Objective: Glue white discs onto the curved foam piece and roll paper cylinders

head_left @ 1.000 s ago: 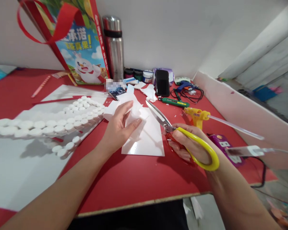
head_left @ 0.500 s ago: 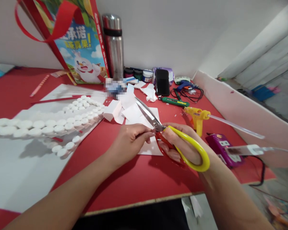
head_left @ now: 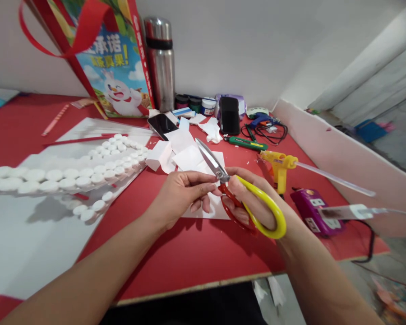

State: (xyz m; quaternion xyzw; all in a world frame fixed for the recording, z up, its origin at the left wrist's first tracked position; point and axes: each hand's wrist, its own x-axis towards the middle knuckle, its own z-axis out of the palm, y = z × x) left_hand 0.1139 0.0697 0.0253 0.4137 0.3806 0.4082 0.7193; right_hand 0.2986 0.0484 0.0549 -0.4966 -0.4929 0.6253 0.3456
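My right hand (head_left: 257,208) grips scissors (head_left: 280,221) with one yellow and one red handle, thumb through the yellow loop. Their metal blades point away from me and look nearly closed. My left hand (head_left: 176,194) is just left of the scissors' pivot, thumb and forefinger pinched together, other fingers loosely curled. Whatever lies in that pinch is too small to make out. White paper pieces (head_left: 186,158) lie beneath and beyond the hands on the red table (head_left: 189,257).
At left, rows of white discs (head_left: 67,178) rest over a white board (head_left: 30,243). A yellow glue gun (head_left: 279,169), purple box (head_left: 314,210) and green cutter (head_left: 246,143) lie right. Behind are phones (head_left: 229,115), a steel flask (head_left: 160,72) and a gift bag (head_left: 122,85).
My left hand's lower fingers have uncurled a little, its pinch still beside the pivot. The scissors have shifted slightly left and turned a little, and their blades look closer together.
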